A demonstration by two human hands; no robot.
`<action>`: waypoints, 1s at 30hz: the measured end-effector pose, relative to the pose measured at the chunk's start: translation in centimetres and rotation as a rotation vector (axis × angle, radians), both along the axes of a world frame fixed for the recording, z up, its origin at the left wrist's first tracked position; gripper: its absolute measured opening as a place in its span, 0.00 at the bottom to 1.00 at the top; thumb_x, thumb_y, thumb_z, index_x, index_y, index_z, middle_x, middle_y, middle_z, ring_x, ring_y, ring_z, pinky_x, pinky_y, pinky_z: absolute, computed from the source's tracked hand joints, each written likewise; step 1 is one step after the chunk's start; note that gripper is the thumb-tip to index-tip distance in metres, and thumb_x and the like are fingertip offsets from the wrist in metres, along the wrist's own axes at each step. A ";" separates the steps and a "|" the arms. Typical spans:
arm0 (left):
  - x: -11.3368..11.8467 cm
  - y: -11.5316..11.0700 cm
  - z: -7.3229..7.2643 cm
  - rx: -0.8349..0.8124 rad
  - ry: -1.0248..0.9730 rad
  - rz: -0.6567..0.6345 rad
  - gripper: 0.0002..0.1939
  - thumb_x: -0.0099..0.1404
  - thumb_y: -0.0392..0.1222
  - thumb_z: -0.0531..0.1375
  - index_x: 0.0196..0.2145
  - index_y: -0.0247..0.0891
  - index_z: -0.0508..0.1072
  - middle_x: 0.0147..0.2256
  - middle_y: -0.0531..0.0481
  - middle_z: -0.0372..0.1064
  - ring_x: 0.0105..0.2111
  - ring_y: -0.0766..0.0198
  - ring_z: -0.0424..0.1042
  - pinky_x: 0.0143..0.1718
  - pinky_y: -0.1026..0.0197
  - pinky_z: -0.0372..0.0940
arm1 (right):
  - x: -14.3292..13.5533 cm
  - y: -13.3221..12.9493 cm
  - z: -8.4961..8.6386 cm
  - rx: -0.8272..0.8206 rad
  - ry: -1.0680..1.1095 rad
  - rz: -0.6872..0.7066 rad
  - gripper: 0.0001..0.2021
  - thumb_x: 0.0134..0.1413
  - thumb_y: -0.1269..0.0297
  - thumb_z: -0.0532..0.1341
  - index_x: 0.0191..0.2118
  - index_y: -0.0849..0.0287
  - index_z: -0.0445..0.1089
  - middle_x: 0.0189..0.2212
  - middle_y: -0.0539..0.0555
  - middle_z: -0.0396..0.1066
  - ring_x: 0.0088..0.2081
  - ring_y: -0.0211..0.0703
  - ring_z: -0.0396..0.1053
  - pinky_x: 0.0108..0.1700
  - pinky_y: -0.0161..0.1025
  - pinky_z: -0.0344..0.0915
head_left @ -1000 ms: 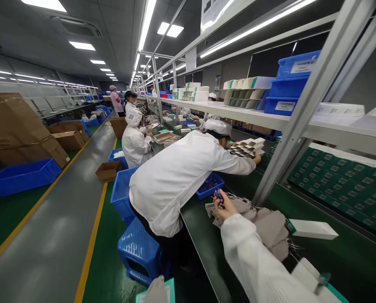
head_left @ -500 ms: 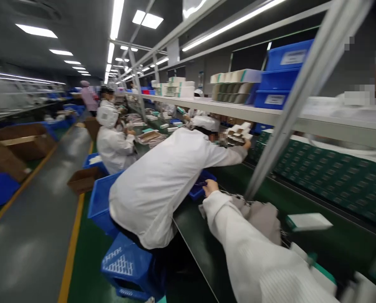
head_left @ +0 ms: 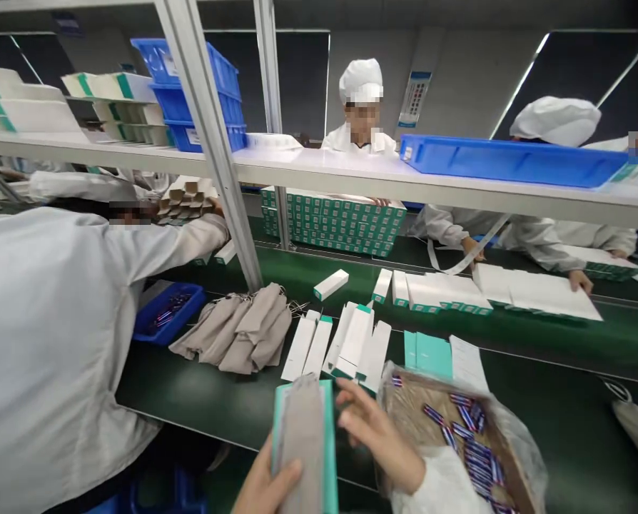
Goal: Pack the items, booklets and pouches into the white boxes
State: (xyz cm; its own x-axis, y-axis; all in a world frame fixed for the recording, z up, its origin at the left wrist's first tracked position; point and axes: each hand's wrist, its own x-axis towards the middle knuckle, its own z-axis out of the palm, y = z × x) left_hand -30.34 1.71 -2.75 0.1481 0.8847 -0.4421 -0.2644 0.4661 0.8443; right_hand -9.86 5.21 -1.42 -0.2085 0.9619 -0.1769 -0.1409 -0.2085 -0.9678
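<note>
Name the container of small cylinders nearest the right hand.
The brown, plastic-lined box, close to the right hand; the other, a blue bin, sits farther off, left of the gray pouches.

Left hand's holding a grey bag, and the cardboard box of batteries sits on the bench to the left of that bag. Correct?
Wrong side: the cardboard box of batteries sits to the right of the grey bag, per the head view. The left hand does hold the bag.
</note>
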 end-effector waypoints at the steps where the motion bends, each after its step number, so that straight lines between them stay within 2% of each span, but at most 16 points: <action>1: 2.5 0.2 0.2 0.051 -0.039 -0.058 0.42 0.48 0.55 0.68 0.58 0.39 0.62 0.53 0.42 0.67 0.58 0.42 0.58 0.60 0.46 0.54 | 2.2 -0.8 -0.1 -0.010 -0.015 -0.036 0.34 0.41 0.42 0.65 0.53 0.54 0.64 0.38 0.53 0.66 0.29 0.37 0.63 0.25 0.34 0.59; 3: 7.5 0.2 0.6 0.124 -0.104 -0.183 0.40 0.50 0.54 0.68 0.58 0.38 0.62 0.54 0.40 0.66 0.57 0.43 0.60 0.61 0.45 0.52 | 6.1 -2.3 -0.2 -0.060 -0.055 -0.066 0.35 0.45 0.41 0.62 0.56 0.56 0.62 0.29 0.51 0.67 0.24 0.37 0.62 0.22 0.34 0.58; 5: 12.3 -0.1 0.9 0.179 -0.130 -0.281 0.39 0.52 0.54 0.66 0.58 0.37 0.61 0.55 0.39 0.64 0.56 0.43 0.61 0.60 0.45 0.52 | 9.4 -3.7 -0.2 -0.075 -0.108 -0.098 0.33 0.49 0.41 0.58 0.56 0.57 0.62 0.26 0.51 0.69 0.26 0.41 0.67 0.26 0.37 0.64; 7: 16.6 -0.6 1.0 0.234 -0.085 -0.339 0.38 0.55 0.55 0.64 0.59 0.37 0.60 0.58 0.39 0.61 0.58 0.45 0.59 0.61 0.46 0.50 | 12.6 -4.8 -0.3 -0.004 -0.198 -0.190 0.31 0.51 0.41 0.57 0.55 0.57 0.64 0.36 0.56 0.73 0.41 0.49 0.70 0.43 0.43 0.68; 9: 20.4 -1.2 0.9 0.301 0.030 -0.372 0.36 0.58 0.55 0.61 0.59 0.37 0.59 0.60 0.41 0.57 0.61 0.48 0.54 0.63 0.48 0.46 | 15.6 -5.6 -0.5 0.069 -0.321 -0.293 0.31 0.52 0.42 0.56 0.56 0.57 0.64 0.51 0.58 0.68 0.58 0.52 0.59 0.59 0.46 0.56; 11: 23.7 -1.8 0.4 0.356 0.164 -0.377 0.34 0.60 0.54 0.59 0.60 0.37 0.59 0.62 0.42 0.54 0.63 0.51 0.49 0.65 0.50 0.40 | 18.2 -6.3 -1.1 0.086 -0.448 -0.346 0.32 0.53 0.42 0.54 0.57 0.58 0.63 0.58 0.58 0.61 0.62 0.52 0.52 0.63 0.49 0.49; 14: 27.4 -2.9 -0.5 0.368 0.318 -0.337 0.35 0.61 0.53 0.57 0.62 0.34 0.55 0.63 0.41 0.52 0.64 0.52 0.46 0.65 0.52 0.37 | 21.2 -7.4 -2.6 0.131 -0.564 -0.367 0.31 0.54 0.43 0.52 0.57 0.60 0.63 0.59 0.60 0.60 0.62 0.55 0.53 0.63 0.52 0.48; 16: 29.1 -3.6 -0.8 0.382 0.414 -0.308 0.36 0.63 0.51 0.54 0.63 0.32 0.51 0.63 0.39 0.52 0.63 0.52 0.49 0.65 0.52 0.40 | 22.5 -8.0 -4.1 0.138 -0.576 -0.351 0.31 0.54 0.41 0.50 0.55 0.59 0.65 0.57 0.61 0.62 0.61 0.57 0.55 0.63 0.53 0.48; 19: 30.7 -4.2 -0.5 0.432 0.634 -0.326 0.34 0.65 0.47 0.51 0.64 0.30 0.48 0.62 0.36 0.53 0.60 0.49 0.56 0.61 0.50 0.49 | 23.4 -8.5 -6.5 0.029 -0.482 -0.274 0.32 0.49 0.36 0.52 0.50 0.56 0.69 0.56 0.60 0.65 0.60 0.59 0.57 0.63 0.52 0.48; 21: 31.4 -4.3 -0.3 0.411 0.829 -0.349 0.32 0.65 0.43 0.50 0.63 0.27 0.51 0.60 0.31 0.55 0.57 0.42 0.59 0.57 0.45 0.54 | 23.4 -8.5 -7.7 -0.035 -0.397 -0.220 0.35 0.47 0.35 0.52 0.53 0.56 0.67 0.57 0.58 0.64 0.61 0.56 0.55 0.64 0.50 0.48; 24: 32.2 -4.5 -0.7 0.413 1.054 -0.339 0.28 0.64 0.36 0.46 0.61 0.27 0.56 0.56 0.26 0.60 0.53 0.35 0.62 0.52 0.38 0.56 | 23.1 -8.3 -8.4 -0.031 -0.288 -0.154 0.41 0.48 0.34 0.51 0.58 0.61 0.60 0.57 0.59 0.63 0.62 0.52 0.54 0.63 0.46 0.50; 27: 32.2 -4.2 -0.9 0.537 1.098 -0.355 0.29 0.62 0.32 0.46 0.62 0.30 0.55 0.54 0.28 0.63 0.52 0.38 0.63 0.53 0.39 0.55 | 23.5 -7.7 -8.4 -0.039 -0.230 -0.149 0.43 0.44 0.32 0.52 0.57 0.64 0.62 0.54 0.61 0.67 0.60 0.53 0.57 0.62 0.44 0.52; 30: 30.2 -2.0 0.6 0.690 0.962 -0.560 0.34 0.59 0.41 0.58 0.62 0.34 0.56 0.55 0.34 0.63 0.53 0.44 0.64 0.54 0.49 0.59 | 24.7 -6.9 -8.3 -0.094 -0.233 -0.159 0.43 0.43 0.33 0.55 0.57 0.63 0.62 0.55 0.61 0.65 0.59 0.54 0.59 0.59 0.43 0.59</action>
State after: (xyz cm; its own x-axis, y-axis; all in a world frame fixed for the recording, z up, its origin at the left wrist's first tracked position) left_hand -0.12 -0.32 -2.14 0.4484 0.8918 -0.0602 0.6616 -0.2859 0.6932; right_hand 14.83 -1.67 -9.74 0.0006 0.9563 -0.2925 0.0449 -0.2922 -0.9553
